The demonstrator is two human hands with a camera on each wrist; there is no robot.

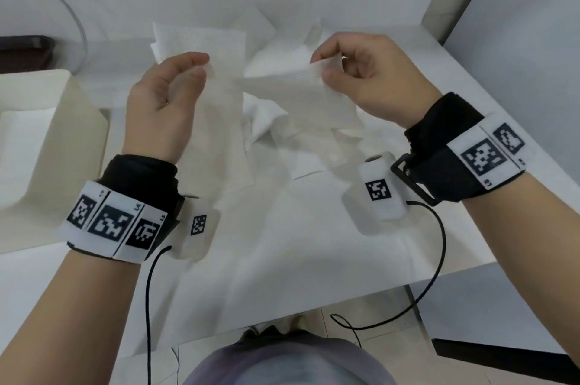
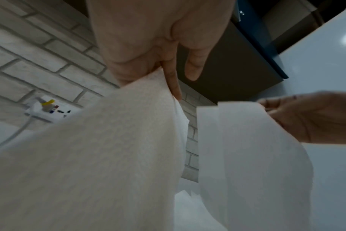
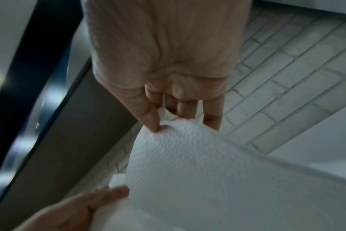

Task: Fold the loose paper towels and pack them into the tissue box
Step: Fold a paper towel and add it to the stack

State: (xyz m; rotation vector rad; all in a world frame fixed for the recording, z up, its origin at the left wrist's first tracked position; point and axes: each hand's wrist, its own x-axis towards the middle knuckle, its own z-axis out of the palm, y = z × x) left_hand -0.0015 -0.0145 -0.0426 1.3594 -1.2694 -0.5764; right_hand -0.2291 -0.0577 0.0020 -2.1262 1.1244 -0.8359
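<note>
Both hands hold one white paper towel [image 1: 266,92] up above the table. My left hand [image 1: 202,66] pinches its left top corner between thumb and fingers, and my right hand [image 1: 321,66] pinches the right top corner. The sheet sags between them and hangs down in front of the wrists. In the left wrist view the towel [image 2: 109,156] drapes from the left hand [image 2: 164,75]. In the right wrist view the embossed towel [image 3: 198,164] hangs from the right hand [image 3: 168,120]. The cream tissue box [image 1: 56,139] stands open at the left of the table.
Several loose and partly folded paper towels [image 1: 201,39] lie in a heap on the white table [image 1: 314,259] behind and under the hands. A white cable [image 1: 75,20] curves at the back left. A wall socket [image 2: 47,109] sits on the brick wall.
</note>
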